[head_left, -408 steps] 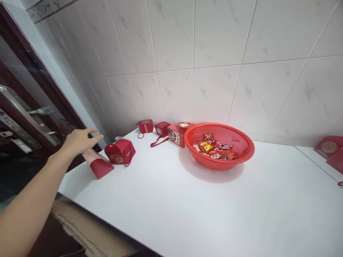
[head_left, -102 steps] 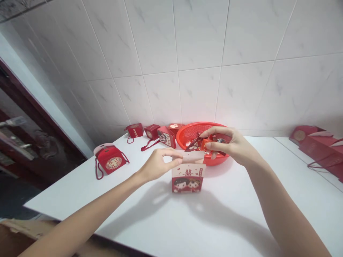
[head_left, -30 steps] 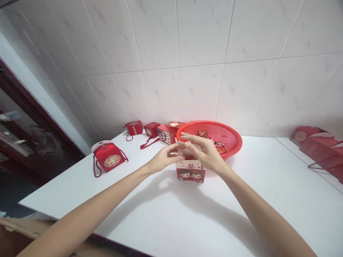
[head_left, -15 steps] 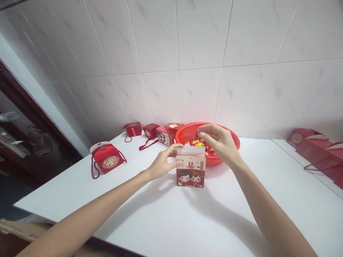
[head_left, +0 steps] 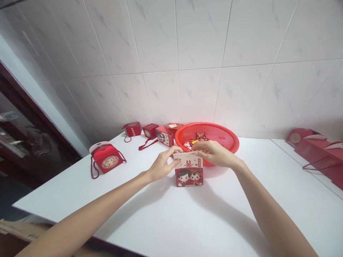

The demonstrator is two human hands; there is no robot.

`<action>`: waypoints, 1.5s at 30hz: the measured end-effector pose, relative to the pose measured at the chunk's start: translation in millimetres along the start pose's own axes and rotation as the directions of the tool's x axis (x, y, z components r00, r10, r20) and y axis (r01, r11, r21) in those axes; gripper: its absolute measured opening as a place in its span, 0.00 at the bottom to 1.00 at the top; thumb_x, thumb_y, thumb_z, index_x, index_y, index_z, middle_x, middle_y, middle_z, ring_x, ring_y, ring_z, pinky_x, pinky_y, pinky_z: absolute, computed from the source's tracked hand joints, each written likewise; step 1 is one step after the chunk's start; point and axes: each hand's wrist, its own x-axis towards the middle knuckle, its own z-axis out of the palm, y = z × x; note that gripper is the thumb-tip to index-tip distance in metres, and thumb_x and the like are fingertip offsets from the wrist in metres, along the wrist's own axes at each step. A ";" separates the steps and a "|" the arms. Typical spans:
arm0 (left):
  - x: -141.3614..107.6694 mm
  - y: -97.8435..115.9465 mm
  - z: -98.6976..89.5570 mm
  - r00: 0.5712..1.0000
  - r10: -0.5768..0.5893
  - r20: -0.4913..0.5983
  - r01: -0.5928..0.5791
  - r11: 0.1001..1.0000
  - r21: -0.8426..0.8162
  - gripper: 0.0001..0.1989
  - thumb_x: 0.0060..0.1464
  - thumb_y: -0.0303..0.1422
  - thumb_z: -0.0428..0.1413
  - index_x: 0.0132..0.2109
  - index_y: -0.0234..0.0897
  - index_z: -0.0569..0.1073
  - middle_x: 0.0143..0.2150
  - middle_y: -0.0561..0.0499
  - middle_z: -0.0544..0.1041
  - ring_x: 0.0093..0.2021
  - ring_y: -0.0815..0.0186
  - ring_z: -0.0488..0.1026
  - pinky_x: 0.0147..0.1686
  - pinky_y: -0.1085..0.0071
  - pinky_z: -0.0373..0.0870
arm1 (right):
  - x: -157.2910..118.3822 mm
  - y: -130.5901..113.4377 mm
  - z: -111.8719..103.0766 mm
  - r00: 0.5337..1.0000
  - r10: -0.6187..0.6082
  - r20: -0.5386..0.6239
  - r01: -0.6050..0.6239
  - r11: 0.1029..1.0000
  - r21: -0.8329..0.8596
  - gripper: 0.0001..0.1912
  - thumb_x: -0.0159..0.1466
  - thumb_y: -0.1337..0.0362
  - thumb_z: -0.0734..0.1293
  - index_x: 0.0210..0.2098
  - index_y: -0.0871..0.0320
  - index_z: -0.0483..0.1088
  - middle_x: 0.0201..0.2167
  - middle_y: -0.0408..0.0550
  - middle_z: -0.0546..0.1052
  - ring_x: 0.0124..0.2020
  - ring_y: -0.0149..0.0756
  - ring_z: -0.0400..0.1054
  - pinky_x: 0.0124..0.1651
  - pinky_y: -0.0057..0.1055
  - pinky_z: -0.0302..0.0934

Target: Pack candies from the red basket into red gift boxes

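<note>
A small red and cream paper gift box (head_left: pixel 189 175) stands upright on the white table, its front printed with two cartoon figures. My left hand (head_left: pixel 164 164) is closed on the upper left edge of this box, thumb in front and fingers behind. My right hand (head_left: pixel 215 153) pinches the top of the box near its right corner; its fingertips are partly hidden. Just behind the box, a red plastic basket (head_left: pixel 225 139) holds wrapped sweets (head_left: pixel 200 136) in red and yellow wrappers.
To the left stands a red box with a cord handle (head_left: pixel 108 160). Several smaller red boxes (head_left: pixel 134 129) line the tiled wall (head_left: pixel 200 46). Folded red boxes (head_left: pixel 313 150) lie at the far right. The table's (head_left: pixel 150 217) left edge drops off near a doorway.
My right hand has come down from above the basket to the top of the gift box, whose raised flap now sits lower. My left hand keeps its hold.
</note>
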 end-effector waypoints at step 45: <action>7.5 -7.0 -28.6 0.984 -0.151 0.098 0.164 0.976 -0.146 0.09 0.53 0.35 0.59 0.38 0.36 0.80 0.39 0.48 0.84 0.41 0.60 0.80 0.47 0.63 0.77 | 1.2 4.3 10.4 0.995 0.060 0.083 -0.047 0.988 -0.144 0.10 0.63 0.74 0.61 0.28 0.59 0.71 0.29 0.47 0.77 0.28 0.33 0.66 0.29 0.29 0.50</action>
